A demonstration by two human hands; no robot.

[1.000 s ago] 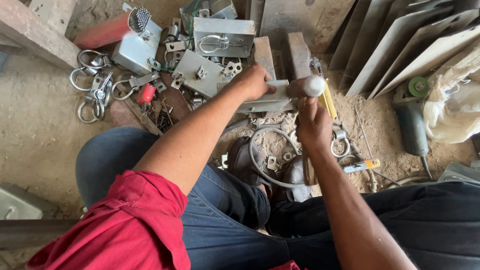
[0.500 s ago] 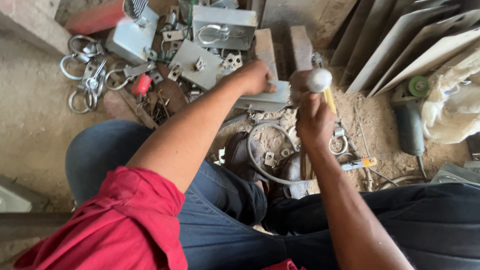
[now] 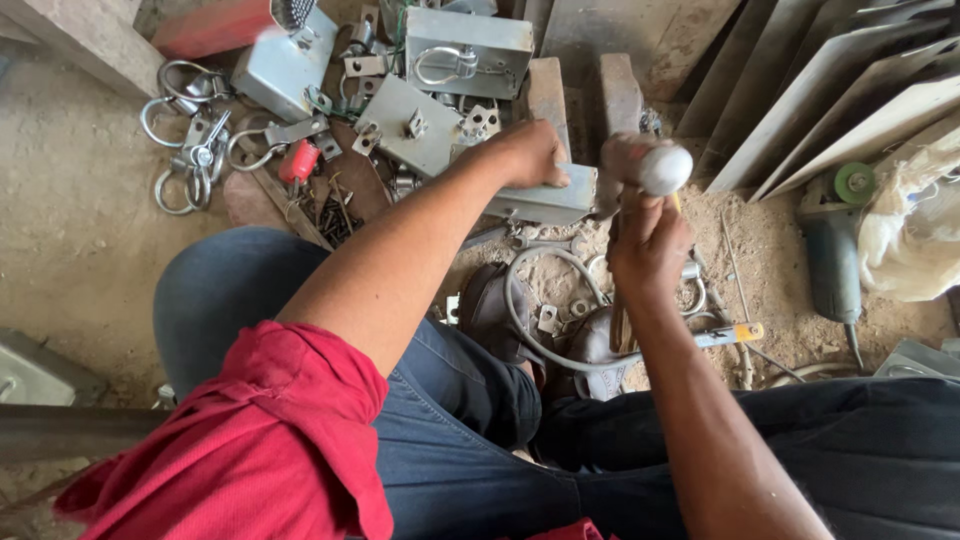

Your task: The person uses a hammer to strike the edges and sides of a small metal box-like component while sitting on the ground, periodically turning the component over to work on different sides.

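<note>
My left hand (image 3: 527,153) presses down on a grey metal box part (image 3: 548,203) that rests on two bricks (image 3: 545,88). My right hand (image 3: 650,240) grips the wooden handle of a hammer (image 3: 652,166); its rounded steel head is raised just right of the box part, blurred by motion. Both arms reach forward over my knees in dark blue trousers. The lower part of the handle is hidden by my right hand.
Grey metal boxes (image 3: 466,50), brackets and shackles (image 3: 190,160) lie on the sandy floor at upper left, with a red-handled tool (image 3: 298,160). An angle grinder (image 3: 832,240) and a white sack (image 3: 915,235) lie at right. Metal sheets (image 3: 840,90) lean at upper right. A screwdriver (image 3: 725,335) lies near my shoes.
The hammer head has lifted and swung slightly right of the box part. My left hand stays on the box. The camera has shifted a little.
</note>
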